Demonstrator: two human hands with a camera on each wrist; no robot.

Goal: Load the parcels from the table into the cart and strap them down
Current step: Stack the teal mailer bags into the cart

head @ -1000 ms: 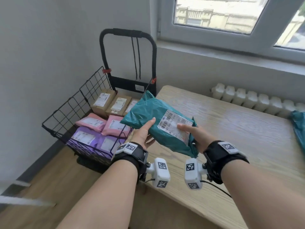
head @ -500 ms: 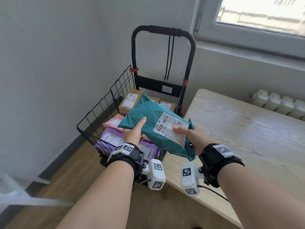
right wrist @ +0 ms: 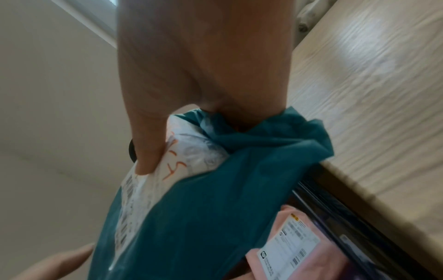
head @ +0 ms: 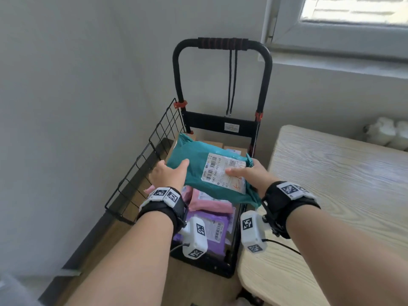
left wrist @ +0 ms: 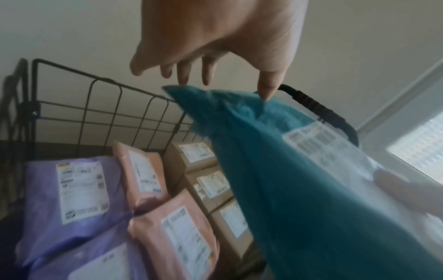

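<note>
Plain grey walls (head: pixel 77 107) are meeting in a corner, and daylight is being let in through a white-framed window (head: pixel 344 25) up top right. A white radiator (head: pixel 388 133) is tucked under the sill. A pale wood-grain worktop (head: pixel 344 195) is being lit, wood floor (head: pixel 106 257) below.

A window (head: pixel 353 21) with a pale frame sits high beyond and to the right of the grip, above a grey sill. A white radiator (head: pixel 386 134) runs under it, past the tabletop's far edge. Plain grey wall (head: pixel 66 107) stands left of the grip, wood floor (head: pixel 198 288) below.
</note>
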